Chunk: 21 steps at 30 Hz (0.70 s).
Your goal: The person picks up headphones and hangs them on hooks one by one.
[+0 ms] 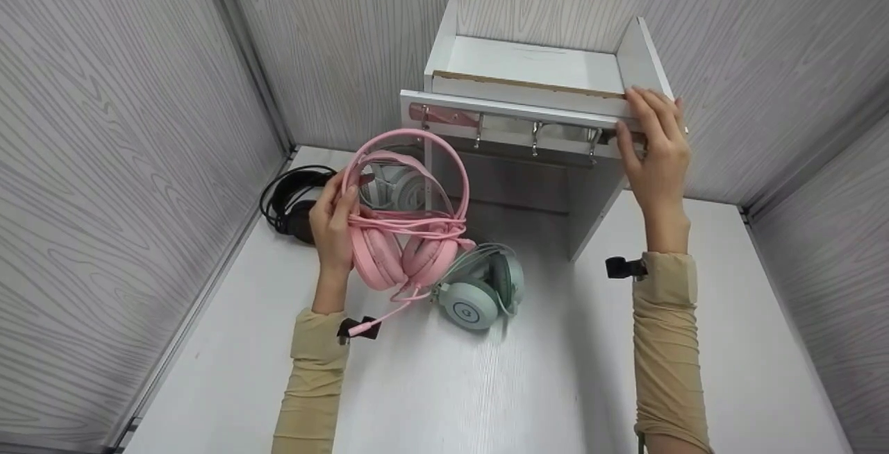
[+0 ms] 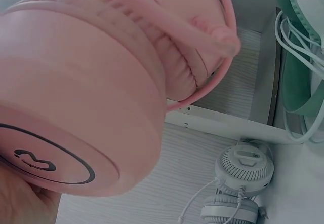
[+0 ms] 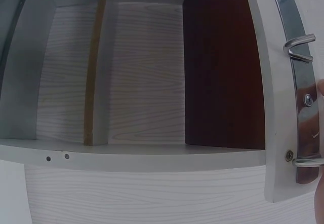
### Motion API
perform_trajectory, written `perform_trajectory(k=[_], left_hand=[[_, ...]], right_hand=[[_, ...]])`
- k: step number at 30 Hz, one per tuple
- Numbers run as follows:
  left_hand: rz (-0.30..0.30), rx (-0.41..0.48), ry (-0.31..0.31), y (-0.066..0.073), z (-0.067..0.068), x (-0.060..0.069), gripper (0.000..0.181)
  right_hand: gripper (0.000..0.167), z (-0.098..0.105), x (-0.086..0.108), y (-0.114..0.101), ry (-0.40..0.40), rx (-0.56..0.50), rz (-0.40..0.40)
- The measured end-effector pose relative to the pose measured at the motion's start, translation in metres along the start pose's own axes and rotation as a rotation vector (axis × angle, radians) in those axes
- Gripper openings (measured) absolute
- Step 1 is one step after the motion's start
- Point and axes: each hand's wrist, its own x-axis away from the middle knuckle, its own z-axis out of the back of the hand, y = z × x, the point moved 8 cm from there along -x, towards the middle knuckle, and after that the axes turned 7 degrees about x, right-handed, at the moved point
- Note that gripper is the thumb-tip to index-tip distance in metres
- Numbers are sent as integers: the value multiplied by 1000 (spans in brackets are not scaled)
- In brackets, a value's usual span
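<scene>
My left hand (image 1: 332, 225) grips a pink headset (image 1: 375, 259) at the left side of its headband, holding it up in front of the white shelf unit (image 1: 535, 58). The pink cable is bundled around it, and its microphone boom hangs down. In the left wrist view, a pink ear cup (image 2: 86, 92) fills much of the picture. My right hand (image 1: 660, 148) holds the right end of the shelf's front board (image 1: 514, 108), fingers over the top and thumb at the front. Several metal hooks (image 1: 535, 138) stick out along that board.
A pale green headset (image 1: 469, 305) lies on the white table (image 1: 514, 391) below the shelf. Behind the pink one is a white headset (image 1: 406, 190), and a black headset (image 1: 288, 197) lies at the left. Grey wood-grain panels (image 1: 132, 93) stand around the table.
</scene>
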Motion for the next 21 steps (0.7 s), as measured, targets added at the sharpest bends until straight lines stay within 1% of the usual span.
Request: perform_trajectory(k=[3,10,15,17,21], left_hand=[[7,14,4,-6,0,-2,36],[0,1,-17,-21,-3,-4,35],[2,37,-16,-32,-3,-5,34],[8,47,-25,-36,-4,-6,35],[33,29,-45,-43,-5,-6,36]], right_hand=[[36,1,0,0,11,-6,0],[36,3,0,-3,23,-8,1],[35,4,-1,-6,27,-9,-2],[35,5,-2,-7,30,-11,-2],[36,4,-1,-5,28,-12,5]])
